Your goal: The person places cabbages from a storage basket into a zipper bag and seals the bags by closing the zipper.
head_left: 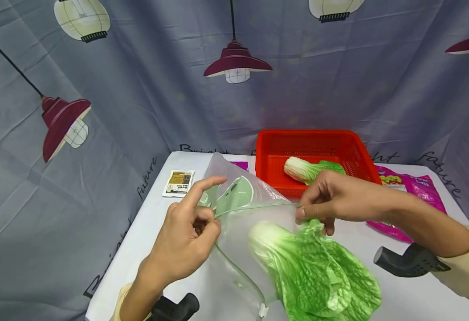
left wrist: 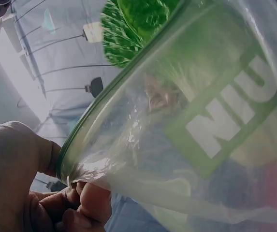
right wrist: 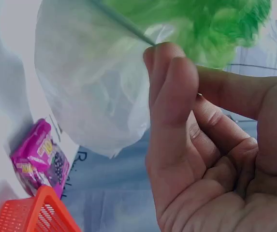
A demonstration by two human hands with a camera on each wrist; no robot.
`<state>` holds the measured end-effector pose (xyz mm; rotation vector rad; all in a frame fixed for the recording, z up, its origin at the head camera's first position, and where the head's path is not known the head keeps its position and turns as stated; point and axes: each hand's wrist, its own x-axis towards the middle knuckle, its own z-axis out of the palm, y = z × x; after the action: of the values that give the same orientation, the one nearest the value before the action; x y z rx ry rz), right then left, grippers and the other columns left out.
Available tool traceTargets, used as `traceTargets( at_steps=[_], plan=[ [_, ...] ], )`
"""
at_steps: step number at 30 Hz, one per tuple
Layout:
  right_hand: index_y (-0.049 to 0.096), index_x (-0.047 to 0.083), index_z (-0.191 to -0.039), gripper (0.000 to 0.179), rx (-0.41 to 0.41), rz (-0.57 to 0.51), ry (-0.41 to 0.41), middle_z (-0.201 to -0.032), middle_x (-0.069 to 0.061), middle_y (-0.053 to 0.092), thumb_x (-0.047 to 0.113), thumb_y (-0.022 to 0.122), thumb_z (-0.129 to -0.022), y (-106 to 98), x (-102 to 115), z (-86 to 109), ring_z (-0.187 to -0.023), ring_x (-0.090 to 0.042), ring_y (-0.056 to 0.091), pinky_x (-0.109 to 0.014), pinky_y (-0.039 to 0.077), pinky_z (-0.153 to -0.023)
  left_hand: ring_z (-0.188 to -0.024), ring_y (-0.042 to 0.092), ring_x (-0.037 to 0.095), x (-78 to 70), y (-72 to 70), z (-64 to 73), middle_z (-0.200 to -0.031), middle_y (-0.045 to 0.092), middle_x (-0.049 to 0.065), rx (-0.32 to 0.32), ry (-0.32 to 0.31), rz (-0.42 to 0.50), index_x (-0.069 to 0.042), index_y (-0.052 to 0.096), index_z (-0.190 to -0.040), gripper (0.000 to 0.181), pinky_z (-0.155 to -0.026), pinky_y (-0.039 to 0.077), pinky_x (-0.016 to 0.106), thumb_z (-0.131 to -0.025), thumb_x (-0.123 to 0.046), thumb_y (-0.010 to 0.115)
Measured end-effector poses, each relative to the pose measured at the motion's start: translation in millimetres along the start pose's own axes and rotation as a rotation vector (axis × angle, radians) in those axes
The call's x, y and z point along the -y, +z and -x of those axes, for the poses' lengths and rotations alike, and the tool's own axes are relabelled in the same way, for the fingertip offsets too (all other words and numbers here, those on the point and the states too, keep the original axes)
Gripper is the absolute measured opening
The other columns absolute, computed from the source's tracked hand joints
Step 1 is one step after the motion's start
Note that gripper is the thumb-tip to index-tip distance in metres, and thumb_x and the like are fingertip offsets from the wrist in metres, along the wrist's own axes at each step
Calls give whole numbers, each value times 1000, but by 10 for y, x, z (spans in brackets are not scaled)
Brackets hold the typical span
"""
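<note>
A translucent zip bag [head_left: 254, 196] with green print and a green-edged mouth stands between my two hands. My left hand [head_left: 182, 243] pinches the mouth's left edge between thumb and fingers, with the index finger raised. At the right edge, my right hand [head_left: 338, 196] pinches the rim between thumb and fingertips, as the right wrist view confirms. A napa cabbage [head_left: 318, 272] lies at the mouth, its white base inside and its green leaves spreading outside toward me. In the left wrist view, large letters [left wrist: 230, 108] show on the bag's side.
Behind the bag stands a red basket [head_left: 310, 133] holding another napa cabbage [head_left: 310, 169]. A pink bag [head_left: 422, 191] lies right of it. On the left is a small white pouch [head_left: 179, 183]. Everything rests on a white table [head_left: 138, 267] before a grey curtain [head_left: 158, 89].
</note>
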<state>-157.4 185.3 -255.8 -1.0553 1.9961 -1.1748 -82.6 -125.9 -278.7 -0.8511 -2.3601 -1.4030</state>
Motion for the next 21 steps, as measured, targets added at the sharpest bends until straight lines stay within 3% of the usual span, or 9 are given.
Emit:
traceTargets(
  at_steps=[3, 7, 15, 21],
  plan=[
    [73, 8, -88, 15, 21, -102, 39, -65, -12, 63, 9, 61, -96, -19, 64, 32, -58, -30, 65, -42, 56, -53, -45, 30, -1, -51, -51, -28, -52, 37, -16, 4, 48, -53, -14, 48, -138, 68, -42, 30, 16, -74, 10, 48],
    [73, 7, -91, 14, -9, -97, 51, -68, -12, 67, 8, 60, -97, -36, 107, 69, -58, -31, 65, -42, 56, -54, -44, 30, -1, -82, -90, -56, -53, 39, -16, 23, 63, -90, -13, 49, -136, 66, -41, 29, 16, -75, 9, 48],
    [74, 17, -88, 12, -174, 125, -20, -61, -1, 59, 11, 65, -94, -96, 323, 86, -51, -20, 52, -30, 44, -44, -43, 33, 0, -190, -207, -146, -53, 41, -16, -10, 112, -142, -11, 52, -134, 64, -41, 30, 17, -72, 7, 49],
    [75, 24, -87, 9, -309, 319, -28, -59, 6, 55, 17, 71, -90, -125, 498, 86, -47, -14, 43, -28, 36, -40, -45, 24, -1, -285, -303, -253, -49, 31, -16, -88, 211, -228, -8, 58, -122, 56, -41, 22, 18, -69, 5, 47]
  ],
)
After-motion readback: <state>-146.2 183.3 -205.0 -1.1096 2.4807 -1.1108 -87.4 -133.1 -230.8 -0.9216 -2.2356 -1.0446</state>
